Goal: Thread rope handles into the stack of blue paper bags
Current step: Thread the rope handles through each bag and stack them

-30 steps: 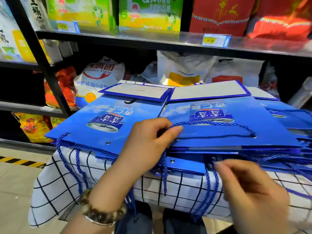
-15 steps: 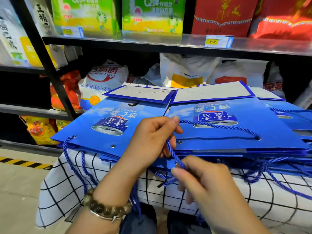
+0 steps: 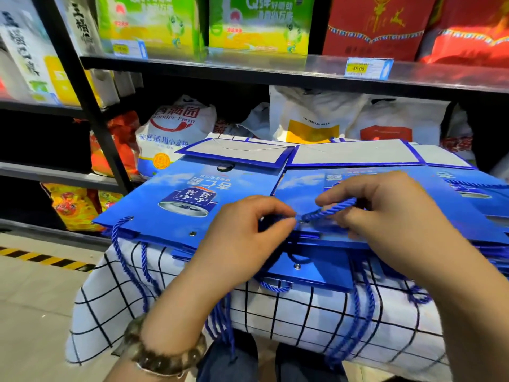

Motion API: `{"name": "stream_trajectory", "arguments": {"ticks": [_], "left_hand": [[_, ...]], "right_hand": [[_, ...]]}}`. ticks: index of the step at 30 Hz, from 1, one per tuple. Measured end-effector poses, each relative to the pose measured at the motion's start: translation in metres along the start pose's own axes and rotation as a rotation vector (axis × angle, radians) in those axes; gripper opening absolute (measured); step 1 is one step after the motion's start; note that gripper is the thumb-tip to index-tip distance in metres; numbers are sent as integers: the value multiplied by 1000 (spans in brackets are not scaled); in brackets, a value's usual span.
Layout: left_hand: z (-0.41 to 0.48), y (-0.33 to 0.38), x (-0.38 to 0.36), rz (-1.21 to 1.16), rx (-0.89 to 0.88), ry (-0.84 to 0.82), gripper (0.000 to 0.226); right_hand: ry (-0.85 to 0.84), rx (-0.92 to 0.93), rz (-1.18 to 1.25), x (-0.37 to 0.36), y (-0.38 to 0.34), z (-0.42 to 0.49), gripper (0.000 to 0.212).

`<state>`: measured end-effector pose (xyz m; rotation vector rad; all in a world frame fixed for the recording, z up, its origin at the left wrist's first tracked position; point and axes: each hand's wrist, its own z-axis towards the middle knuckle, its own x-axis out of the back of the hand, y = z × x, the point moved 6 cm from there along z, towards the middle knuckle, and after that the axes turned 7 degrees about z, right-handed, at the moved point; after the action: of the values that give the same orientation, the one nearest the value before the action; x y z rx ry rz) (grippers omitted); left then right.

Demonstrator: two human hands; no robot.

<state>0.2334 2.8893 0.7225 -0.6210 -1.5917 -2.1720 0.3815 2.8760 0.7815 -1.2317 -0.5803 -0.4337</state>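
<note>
Flat blue paper bags lie in two overlapping stacks, the left stack (image 3: 176, 199) and the right stack (image 3: 451, 213), on a white checked cloth (image 3: 303, 315). My right hand (image 3: 385, 213) pinches a blue twisted rope (image 3: 329, 210) above the near edge of the right stack. The rope's tip meets the fingertips of my left hand (image 3: 248, 238), which pinches at the top bag's edge by the hole. The hole itself is hidden by my fingers. Several blue rope handles (image 3: 355, 321) hang down over the cloth.
A black metal shelf rack (image 3: 192, 67) stands close behind the stacks, with flour sacks (image 3: 176, 128), white bags and boxed goods on it. A metal eyelet (image 3: 297, 266) shows on a lower bag. Tiled floor with a yellow-black stripe (image 3: 41, 257) lies to the left.
My right hand rose from below the stack's edge with the rope end and now holds it over the top bag. My left hand shifted slightly to pinch at the rope's tip.
</note>
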Motion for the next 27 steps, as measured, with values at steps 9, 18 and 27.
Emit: {"name": "stream_trajectory", "arguments": {"ticks": [9,18,27], "left_hand": [[-2,4,-5,248,-42,-58,20],[0,1,-2,216,-16,-27,15],[-3,2,-1,207,-114,49,11]], "right_hand": [[-2,-67,9,-8,8,18,30],[17,-8,-204,-18,6,25,29],[-20,24,-259,-23,4,26,19]]}}
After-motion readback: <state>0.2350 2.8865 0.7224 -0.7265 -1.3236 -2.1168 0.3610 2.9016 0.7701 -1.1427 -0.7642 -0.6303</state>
